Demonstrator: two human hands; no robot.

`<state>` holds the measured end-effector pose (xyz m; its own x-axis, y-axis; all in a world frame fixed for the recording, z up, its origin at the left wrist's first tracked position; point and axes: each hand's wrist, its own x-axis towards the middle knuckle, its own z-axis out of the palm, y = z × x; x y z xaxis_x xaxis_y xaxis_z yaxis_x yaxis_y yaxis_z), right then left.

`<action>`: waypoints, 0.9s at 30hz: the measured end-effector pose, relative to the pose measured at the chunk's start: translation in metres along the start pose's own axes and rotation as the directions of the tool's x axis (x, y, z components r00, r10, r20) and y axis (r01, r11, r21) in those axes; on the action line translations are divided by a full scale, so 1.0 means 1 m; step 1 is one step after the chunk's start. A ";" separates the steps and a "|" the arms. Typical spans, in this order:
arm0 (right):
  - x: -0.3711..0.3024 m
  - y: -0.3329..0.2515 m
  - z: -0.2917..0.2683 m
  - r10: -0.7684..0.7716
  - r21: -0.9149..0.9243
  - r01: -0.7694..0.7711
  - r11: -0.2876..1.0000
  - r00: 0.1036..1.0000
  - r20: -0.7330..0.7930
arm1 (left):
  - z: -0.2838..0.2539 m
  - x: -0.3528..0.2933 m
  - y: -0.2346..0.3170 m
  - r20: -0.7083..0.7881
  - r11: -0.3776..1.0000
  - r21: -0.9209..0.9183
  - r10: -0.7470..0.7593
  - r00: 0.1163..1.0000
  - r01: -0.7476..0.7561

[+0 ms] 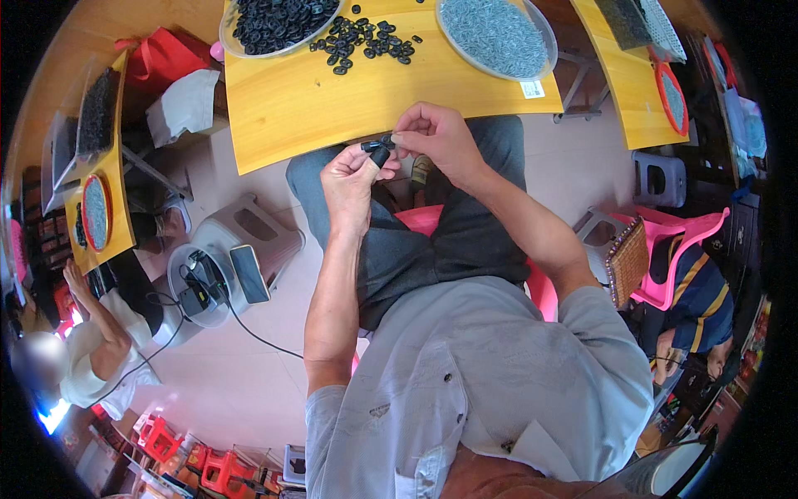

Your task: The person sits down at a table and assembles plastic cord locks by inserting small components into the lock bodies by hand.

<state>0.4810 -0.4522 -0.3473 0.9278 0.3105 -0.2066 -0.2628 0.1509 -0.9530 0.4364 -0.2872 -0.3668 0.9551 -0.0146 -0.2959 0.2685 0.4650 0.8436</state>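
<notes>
Over my lap, at the near edge of the yellow table (291, 125), my hands meet. My left hand (351, 181) is closed on a small black part (371, 146); a black cylindrical piece (381, 156) sits at its thumb, and whether it is a finger cover I cannot tell. My right hand (443, 141) pinches at the far end of the black part, its fingertips touching or almost touching the left ones. What lies between the right fingertips is too small to make out. Beyond the hands lie loose black oval pieces (366, 41) in a scattered heap.
A clear bowl of black pieces (283, 25) stands at the table's back left, a bowl of thin silvery metal pins or screws (497, 37) at the right. A phone (249, 274) and a bucket with cables (199, 287) are left. Co-workers sit on both sides.
</notes>
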 end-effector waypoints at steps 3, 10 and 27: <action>0.000 -0.001 0.000 0.000 -0.055 0.000 0.998 1.000 0.016 | 0.001 -0.001 0.001 -0.030 0.998 -0.029 -0.057 0.998 0.056; -0.001 -0.005 0.002 -0.033 -0.282 0.045 0.958 0.998 0.047 | 0.004 -0.003 -0.002 -0.080 0.999 -0.045 -0.019 0.997 0.015; -0.007 0.011 0.015 -0.059 -0.010 0.058 0.998 0.997 -0.058 | 0.006 -0.008 -0.005 -0.198 0.997 0.019 0.074 0.977 -0.072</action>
<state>0.4679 -0.4382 -0.3526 0.9555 0.2461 -0.1626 -0.2053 0.1593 -0.9656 0.4287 -0.2941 -0.3660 0.9287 0.1953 -0.3154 0.2015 0.4481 0.8709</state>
